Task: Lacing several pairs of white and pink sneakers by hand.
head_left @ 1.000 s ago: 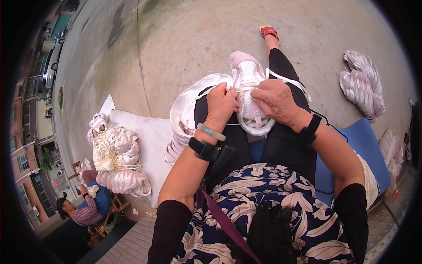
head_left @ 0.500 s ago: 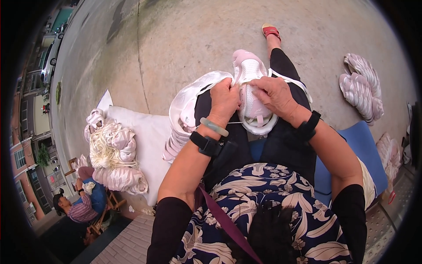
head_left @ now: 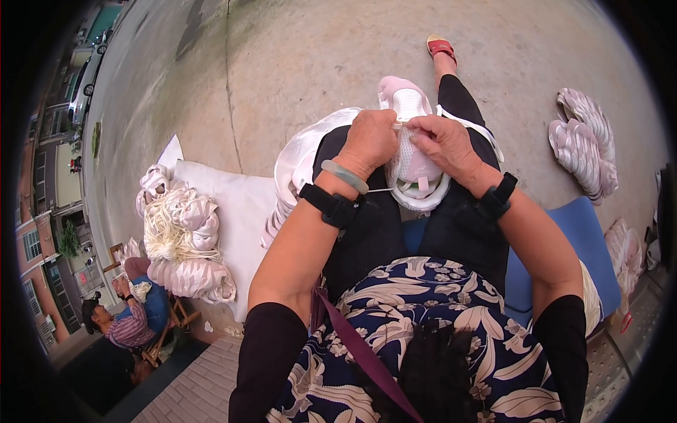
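Note:
A pink and white shoe upper [head_left: 417,166] lies across my lap, its toe pointing away from me and its heel collar towards my belly. My left hand [head_left: 372,137] is closed, its fingertips pinching a white shoelace [head_left: 399,125] at the lacing opening. Just right of it, my right hand [head_left: 447,146] has its thumb and fingers bent together on the upper's edge; exactly what they grip is partly hidden. A thin white cord runs below my left wrist. More joined pink and white uppers [head_left: 285,166] hang over my left thigh.
Bundled uppers [head_left: 194,282] and a heap of cream laces [head_left: 166,224] lie on a white sheet [head_left: 243,211] at left. Other uppers [head_left: 582,144] rest on the concrete at right, near a blue board [head_left: 575,236]. Another person [head_left: 134,321] sits at lower left.
My left hand has moved forward and right, closer to my right hand, and turned its back up. My right hand has shifted slightly, staying over the upper.

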Demonstrator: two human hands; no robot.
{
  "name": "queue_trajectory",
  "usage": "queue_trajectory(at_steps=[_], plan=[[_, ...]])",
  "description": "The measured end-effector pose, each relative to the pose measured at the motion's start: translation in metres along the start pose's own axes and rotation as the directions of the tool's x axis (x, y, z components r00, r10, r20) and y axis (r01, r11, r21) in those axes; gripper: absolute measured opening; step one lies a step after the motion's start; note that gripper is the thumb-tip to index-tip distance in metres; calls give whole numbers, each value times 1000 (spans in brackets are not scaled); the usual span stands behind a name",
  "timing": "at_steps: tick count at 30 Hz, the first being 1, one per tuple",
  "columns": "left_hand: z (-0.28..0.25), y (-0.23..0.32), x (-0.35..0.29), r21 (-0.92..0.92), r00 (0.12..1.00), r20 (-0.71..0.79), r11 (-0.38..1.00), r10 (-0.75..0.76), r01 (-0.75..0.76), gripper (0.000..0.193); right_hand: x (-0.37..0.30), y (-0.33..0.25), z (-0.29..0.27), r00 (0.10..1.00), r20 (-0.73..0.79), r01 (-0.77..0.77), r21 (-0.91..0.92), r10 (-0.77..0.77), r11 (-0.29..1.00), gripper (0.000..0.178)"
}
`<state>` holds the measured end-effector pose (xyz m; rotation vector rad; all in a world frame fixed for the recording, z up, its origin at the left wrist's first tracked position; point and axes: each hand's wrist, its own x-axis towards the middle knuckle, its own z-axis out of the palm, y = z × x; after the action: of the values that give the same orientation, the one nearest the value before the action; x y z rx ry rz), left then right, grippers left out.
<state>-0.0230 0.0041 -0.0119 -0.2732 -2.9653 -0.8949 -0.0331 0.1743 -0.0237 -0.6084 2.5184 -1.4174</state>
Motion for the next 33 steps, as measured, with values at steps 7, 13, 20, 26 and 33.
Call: queue_trajectory(at_steps=[7,13,20,26,33], plan=[[18,-1,-3,-35,987,-43,988,-152,151,13,4,7,2,993,35,-115,14,115,993,18],[-10,27,-22,-25,975,-198,994,103,-110,40,5,9,2,1000,-7,-30,81,31,996,17],[-8,28,-33,19,996,-87,1000,-22,24,32,3,-10,7,989,-50,133,-72,-137,989,12],[-1,23,-38,22,989,-103,994,-103,106,16,5,-10,13,975,-3,213,-254,-221,944,6],[1,13,-37,-71,988,-107,992,-109,102,13,2,-15,20,964,-27,238,-349,-264,906,6]])
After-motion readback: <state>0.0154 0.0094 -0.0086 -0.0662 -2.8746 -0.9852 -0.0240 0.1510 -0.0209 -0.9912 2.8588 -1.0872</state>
